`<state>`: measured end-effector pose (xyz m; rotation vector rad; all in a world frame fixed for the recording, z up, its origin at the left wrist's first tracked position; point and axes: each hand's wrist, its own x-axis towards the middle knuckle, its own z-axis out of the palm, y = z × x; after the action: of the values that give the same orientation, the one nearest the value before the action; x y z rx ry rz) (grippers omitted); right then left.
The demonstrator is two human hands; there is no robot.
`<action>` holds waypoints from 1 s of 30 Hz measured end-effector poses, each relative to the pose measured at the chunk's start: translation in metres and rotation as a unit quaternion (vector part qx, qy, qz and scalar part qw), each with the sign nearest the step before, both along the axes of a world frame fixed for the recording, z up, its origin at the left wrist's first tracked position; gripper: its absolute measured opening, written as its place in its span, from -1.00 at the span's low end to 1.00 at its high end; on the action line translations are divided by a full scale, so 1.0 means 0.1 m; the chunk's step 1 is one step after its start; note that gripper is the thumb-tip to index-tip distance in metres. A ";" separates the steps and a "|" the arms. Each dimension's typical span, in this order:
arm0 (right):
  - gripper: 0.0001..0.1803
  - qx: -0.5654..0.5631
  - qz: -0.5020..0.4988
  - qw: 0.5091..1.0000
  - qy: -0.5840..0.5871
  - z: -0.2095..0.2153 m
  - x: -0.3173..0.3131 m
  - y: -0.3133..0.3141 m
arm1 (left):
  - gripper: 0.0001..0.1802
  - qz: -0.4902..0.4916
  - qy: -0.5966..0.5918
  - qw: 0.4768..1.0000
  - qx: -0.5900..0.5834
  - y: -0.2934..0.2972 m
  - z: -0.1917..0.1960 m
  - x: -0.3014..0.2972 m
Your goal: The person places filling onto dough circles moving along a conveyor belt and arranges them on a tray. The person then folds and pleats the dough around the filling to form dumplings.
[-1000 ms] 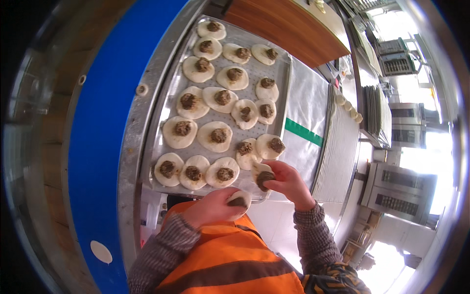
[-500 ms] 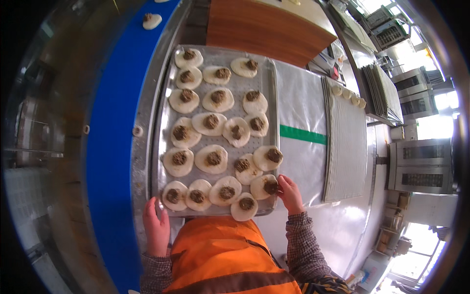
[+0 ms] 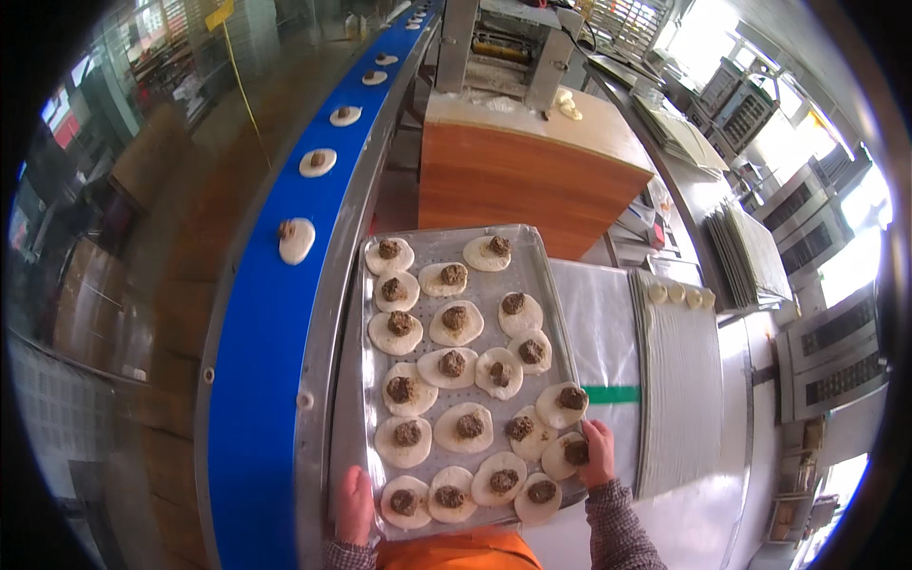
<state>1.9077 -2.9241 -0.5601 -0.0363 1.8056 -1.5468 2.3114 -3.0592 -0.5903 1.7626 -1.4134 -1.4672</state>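
A perforated metal baking tray lies before me, carrying several flat rounds of pale dough, each topped with a lump of brown filling. My left hand grips the tray's left rim close to the near corner, its fingertips partly hidden. On the right rim, my right hand is closed, thumb side beside an overhanging dough round with filling; its lower fingers are out of sight under the rim.
A blue conveyor belt runs along the left with several filled dough rounds on it. Beyond the tray stands a wood-sided table with a machine. To the right are a ridged grey mat, small dough pieces and stacked trays.
The view has tipped up, showing more of the belt and the machine. The tray has shifted right, away from the belt, covering more of the green stripe, with both hands on its rims.
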 end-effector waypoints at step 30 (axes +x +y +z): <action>-0.65 -0.068 0.215 0.904 0.364 -0.76 -1.29 -2.04 | -0.63 0.018 0.047 0.900 -0.433 -0.93 0.26 -0.29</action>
<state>1.7790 -3.1284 -0.6365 -1.1382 2.0266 -1.4142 2.2827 -3.1525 -0.5647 1.1135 -1.6087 -0.6806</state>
